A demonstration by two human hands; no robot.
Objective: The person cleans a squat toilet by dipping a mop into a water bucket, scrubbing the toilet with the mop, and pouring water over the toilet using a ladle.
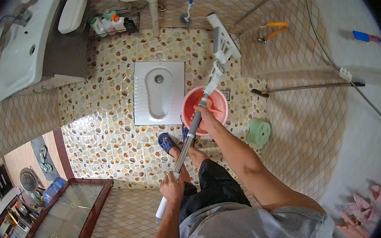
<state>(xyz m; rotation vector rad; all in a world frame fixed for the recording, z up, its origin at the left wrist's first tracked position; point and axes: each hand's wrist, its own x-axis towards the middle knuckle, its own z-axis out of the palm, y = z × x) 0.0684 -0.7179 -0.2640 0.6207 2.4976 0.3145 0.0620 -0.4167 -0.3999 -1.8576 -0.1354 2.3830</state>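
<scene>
Both of my hands hold a long-handled mop with a metal pole point(184, 154). My left hand point(172, 189) grips the white lower part of the handle near my body. My right hand point(205, 115) is around the grey sleeve further up the pole, above a pink plastic bucket point(225, 115). A red-orange plastic thing lies inside the bucket, partly hidden by my hand and the pole. At the pole's far end, the white and grey mop head point(225, 43) is raised or leaning near the far wall; whether it touches the wall I cannot tell.
A squat toilet point(160, 92) is set in the pebble-patterned floor. An upturned green stool point(259, 132) or tub and a long-handled brush point(260, 93) are to the right. Bottles on a rack point(109, 25), a toilet brush point(188, 9) and a washbasin point(19, 59) line the far and left sides. A glass-panelled door point(65, 217) stands lower left.
</scene>
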